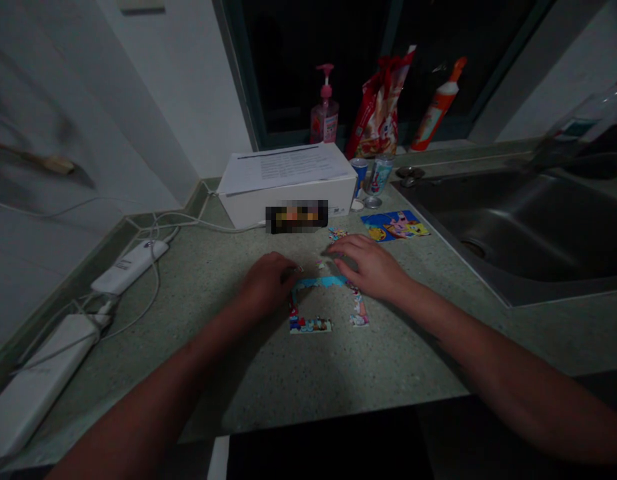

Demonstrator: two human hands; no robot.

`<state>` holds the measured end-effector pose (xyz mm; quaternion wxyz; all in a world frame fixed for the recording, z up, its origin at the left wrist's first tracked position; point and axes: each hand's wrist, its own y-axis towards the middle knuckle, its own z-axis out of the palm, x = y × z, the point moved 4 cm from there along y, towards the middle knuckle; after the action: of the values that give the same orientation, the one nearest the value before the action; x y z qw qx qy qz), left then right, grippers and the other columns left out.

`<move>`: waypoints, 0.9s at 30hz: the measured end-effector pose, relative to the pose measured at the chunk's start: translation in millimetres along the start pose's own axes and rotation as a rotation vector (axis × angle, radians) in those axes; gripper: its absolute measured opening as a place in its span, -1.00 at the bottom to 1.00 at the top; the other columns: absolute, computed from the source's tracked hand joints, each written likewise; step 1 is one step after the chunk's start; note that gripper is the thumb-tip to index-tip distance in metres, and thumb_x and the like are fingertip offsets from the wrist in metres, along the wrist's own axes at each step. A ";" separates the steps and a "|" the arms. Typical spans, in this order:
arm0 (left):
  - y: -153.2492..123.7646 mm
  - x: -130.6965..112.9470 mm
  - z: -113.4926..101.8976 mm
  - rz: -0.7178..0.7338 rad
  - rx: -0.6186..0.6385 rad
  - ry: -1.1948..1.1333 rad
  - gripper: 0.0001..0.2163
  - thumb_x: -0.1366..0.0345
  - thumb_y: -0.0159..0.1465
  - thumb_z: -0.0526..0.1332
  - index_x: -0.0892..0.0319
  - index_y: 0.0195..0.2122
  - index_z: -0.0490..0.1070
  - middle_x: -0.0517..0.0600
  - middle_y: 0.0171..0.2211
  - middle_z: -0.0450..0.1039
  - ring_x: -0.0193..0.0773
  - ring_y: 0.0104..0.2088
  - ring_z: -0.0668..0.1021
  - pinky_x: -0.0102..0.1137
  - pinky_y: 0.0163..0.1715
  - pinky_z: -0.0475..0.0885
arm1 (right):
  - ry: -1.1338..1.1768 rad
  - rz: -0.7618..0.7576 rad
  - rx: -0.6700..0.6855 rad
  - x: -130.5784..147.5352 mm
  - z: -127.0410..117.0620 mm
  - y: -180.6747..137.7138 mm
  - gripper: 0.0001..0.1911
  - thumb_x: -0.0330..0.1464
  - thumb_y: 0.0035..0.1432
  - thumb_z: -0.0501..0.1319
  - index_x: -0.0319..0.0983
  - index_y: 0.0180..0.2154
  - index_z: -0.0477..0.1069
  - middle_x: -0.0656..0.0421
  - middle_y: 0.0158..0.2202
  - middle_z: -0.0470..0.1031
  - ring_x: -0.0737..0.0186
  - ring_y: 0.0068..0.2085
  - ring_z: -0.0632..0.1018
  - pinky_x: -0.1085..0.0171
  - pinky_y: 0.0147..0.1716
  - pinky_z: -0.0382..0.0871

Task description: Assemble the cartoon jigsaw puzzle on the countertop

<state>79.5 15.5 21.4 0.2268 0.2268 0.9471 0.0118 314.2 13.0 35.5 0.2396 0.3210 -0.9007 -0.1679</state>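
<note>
A partly joined jigsaw frame (324,282) lies flat on the counter, with a blue top edge and coloured pieces along its left, right and lower left sides. At its upper left corner is my left hand (268,283), thumb and forefinger closed on a small pale puzzle piece (301,268). My right hand (371,265) hovers by the upper right corner, thumb and fingers apart, with nothing visible between them. Between the hands lies a small loose piece (320,265). Several more loose pieces (337,233) form a pile just beyond my right fingers.
A white box (288,190) with papers on top stands behind, a blurred-out phone-like object (297,217) against its front. A colourful cartoon picture card (395,225) lies near the sink (508,227). Two cans (381,175) stand beside the box. Power strips (131,267) and cables occupy the left.
</note>
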 end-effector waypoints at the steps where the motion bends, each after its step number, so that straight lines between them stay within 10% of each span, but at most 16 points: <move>1: 3.5 -1.7 1.4 0.002 0.008 0.014 -0.82 0.27 0.38 0.21 0.06 -0.10 0.61 0.15 -0.11 0.58 0.05 -0.04 0.56 0.00 0.04 0.46 | 0.001 0.005 0.004 0.0 0.0 0.0 -0.76 -0.40 0.38 0.20 -0.15 0.02 0.54 0.02 0.02 0.61 -0.03 0.09 0.56 -0.09 0.14 0.45; 11: 24.6 -0.1 -3.6 0.105 0.131 0.022 -0.74 0.45 0.35 0.14 0.05 -0.19 0.62 0.06 -0.13 0.61 -0.06 -0.01 0.57 -0.10 0.13 0.44 | 0.006 0.007 0.004 0.4 -2.4 -1.0 -0.76 -0.43 0.37 0.22 -0.11 0.01 0.55 0.05 0.02 0.60 -0.03 0.10 0.55 -0.10 0.15 0.45; 27: 17.5 9.1 0.6 0.031 -0.012 0.018 -0.84 0.26 0.31 0.26 0.08 -0.14 0.59 0.13 -0.10 0.57 -0.01 -0.02 0.56 -0.05 0.09 0.45 | 0.006 0.009 0.020 0.7 -3.0 -0.6 -0.76 -0.42 0.37 0.22 -0.11 0.02 0.55 0.06 0.03 0.60 -0.02 0.10 0.55 -0.10 0.15 0.45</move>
<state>80.0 35.1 19.2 0.2195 0.2400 0.9454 0.0228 315.6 11.6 37.9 0.2399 0.3198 -0.9031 -0.1571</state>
